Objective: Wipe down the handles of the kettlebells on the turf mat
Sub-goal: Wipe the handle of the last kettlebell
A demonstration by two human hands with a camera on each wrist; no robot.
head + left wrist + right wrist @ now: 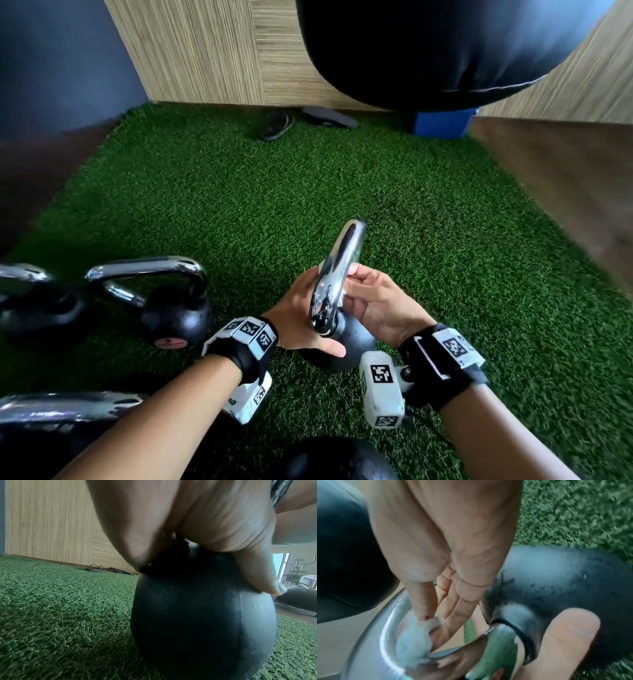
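A black kettlebell with a chrome handle stands on the green turf mat in front of me. My left hand clasps it where the handle meets the ball. Its thumb lies along the ball, and its fingers are hidden behind the handle. My right hand reaches into the handle loop from the right. In the right wrist view it pinches a small pale wipe against the inner curve of the handle.
Two more kettlebells stand at the left. Another chrome handle and a black ball lie near my arms. A hanging black bag, sandals and a blue box are at the far edge.
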